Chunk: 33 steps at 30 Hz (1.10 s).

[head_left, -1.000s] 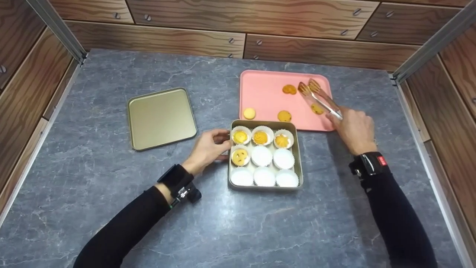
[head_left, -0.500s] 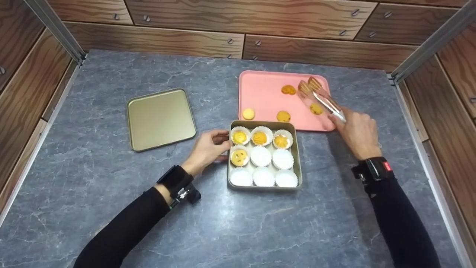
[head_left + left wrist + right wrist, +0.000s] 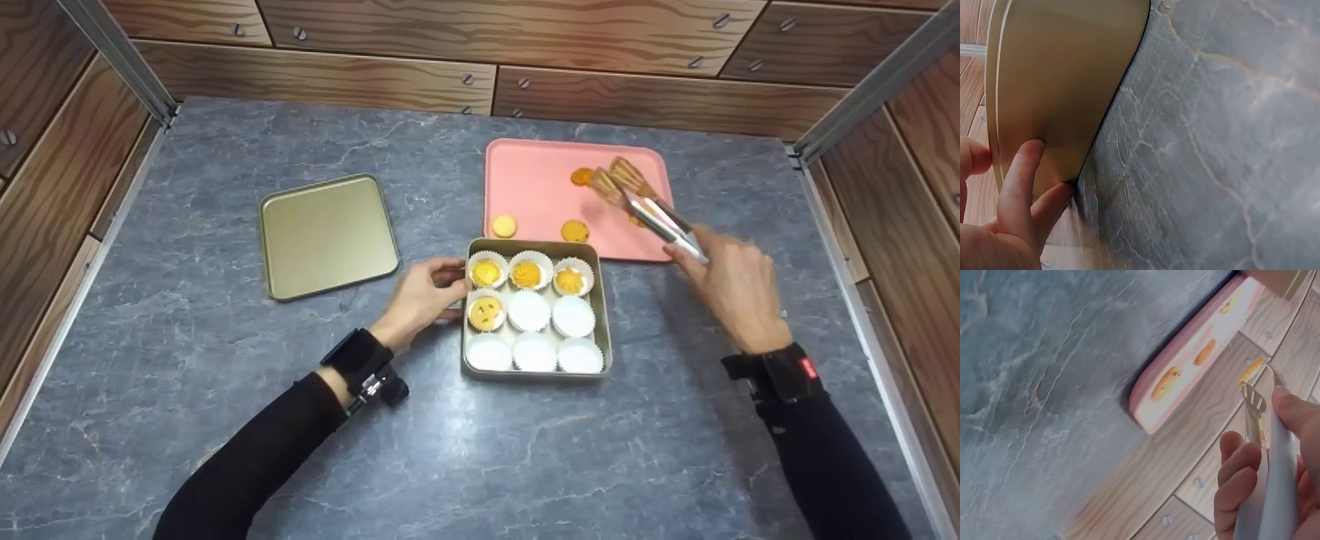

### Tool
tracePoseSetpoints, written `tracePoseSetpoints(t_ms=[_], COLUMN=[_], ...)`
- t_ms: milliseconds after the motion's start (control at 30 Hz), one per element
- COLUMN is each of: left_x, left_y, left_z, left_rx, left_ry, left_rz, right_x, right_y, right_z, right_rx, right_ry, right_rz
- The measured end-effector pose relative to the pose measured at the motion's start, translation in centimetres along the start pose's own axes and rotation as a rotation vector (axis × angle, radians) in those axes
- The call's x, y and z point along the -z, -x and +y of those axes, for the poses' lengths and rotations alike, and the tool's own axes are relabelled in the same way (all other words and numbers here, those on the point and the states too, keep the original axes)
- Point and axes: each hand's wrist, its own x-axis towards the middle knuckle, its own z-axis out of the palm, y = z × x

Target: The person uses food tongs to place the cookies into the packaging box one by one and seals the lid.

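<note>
My right hand (image 3: pixel 739 289) grips a pair of tongs (image 3: pixel 1255 422) with light handles and slotted metal tips, held above the pink tray's right part. In the right wrist view, a golden cookie (image 3: pixel 1251 373) shows at the tips; the head view blurs it. My left hand (image 3: pixel 426 298) rests its fingertips on the left wall of a gold tin (image 3: pixel 606 330), also seen from outside in the left wrist view (image 3: pixel 1067 84). Inside the tin, white paper cups (image 3: pixel 529 311) stand in rows. Cookies (image 3: pixel 486 313) sit in the back row and the left middle cup.
The pink tray (image 3: pixel 525 187) lies behind the tin, bearing several cookies, among them a pale round one (image 3: pixel 504 226) and a speckled one (image 3: pixel 575 230). A flat gold lid (image 3: pixel 330 236) lies at left on the grey marbled table (image 3: pixel 450 465). Wood-patterned walls surround the table.
My right hand and wrist have shifted toward the front right, and the tong tips have swung slightly left over the tray. The left hand and the tin have stayed in place.
</note>
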Motion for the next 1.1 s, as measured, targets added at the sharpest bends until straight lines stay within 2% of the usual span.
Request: tracePoseSetpoints(t_ms=[200,433,633,1100], left_x=[0.0,0.0,-0.1,-0.2], left_y=[0.1,-0.1,-0.1,0.1], left_z=[-0.1,-0.3,-0.2,0.0], left_rx=[-0.006,-0.008,-0.017,-0.015], left_ry=[0.0,-0.02,-0.02,-0.006], left_rz=[0.004,0.007,0.014,0.006], right_x=[0.6,1.0,1.4,2.5], right_y=[1.3,2.8,3.8,5.4], right_z=[-1.1,-1.8,-2.0,-2.7], right_rx=[0.077,0.12,0.179,0.288], right_ry=[-0.006,-0.058,-0.1,-0.122], right_rz=[0.038,0.045,0.015,-0.096])
